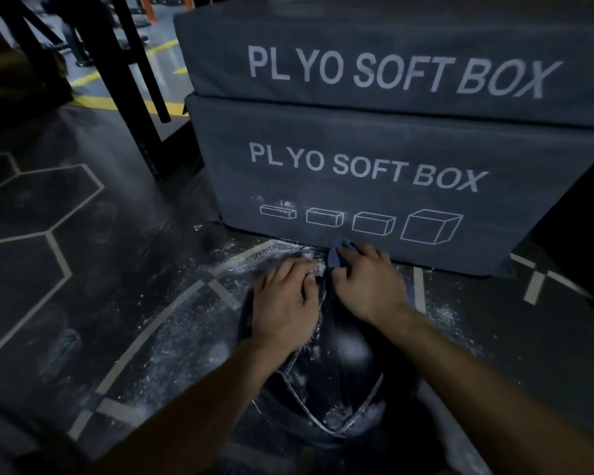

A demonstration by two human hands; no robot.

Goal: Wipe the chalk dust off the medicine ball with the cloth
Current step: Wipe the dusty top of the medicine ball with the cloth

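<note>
medicine ball (343, 368): black, lower centre of frame, sits on the dark floor (83, 269) just in front of the plyo boxes; pale seam lines cross its panels.
chalk dust (354, 414): white specks on the near lower panel and along the seams; more by the left fingertips at the far top of the ball; also scattered on the floor around it.
cloth (338, 253): blue, bunched, centre of frame, on the far top of the ball; only a small fold shows past the knuckles.
left hand (285, 303): laid flat on the ball's upper left side, fingers straight and slightly spread, pressing to steady it.
right hand (367, 282): fingers curled over the cloth, gripping it against the ball; thumb position cannot tell.
plyo boxes (374, 159): two stacked grey soft boxes, upper right of frame, just behind the ball.
handling, ball: looks heavy, skin smooth and glossy, likely slippery under dust; round, so may roll when wiped.
handling, cloth: soft, light, bunches easily.
where to hold: flat palm on the ball's side opposite the wiping stroke; cloth wadded in the curled fingers.
progress: near panel and seams remain dusty, judged not finished.
</note>
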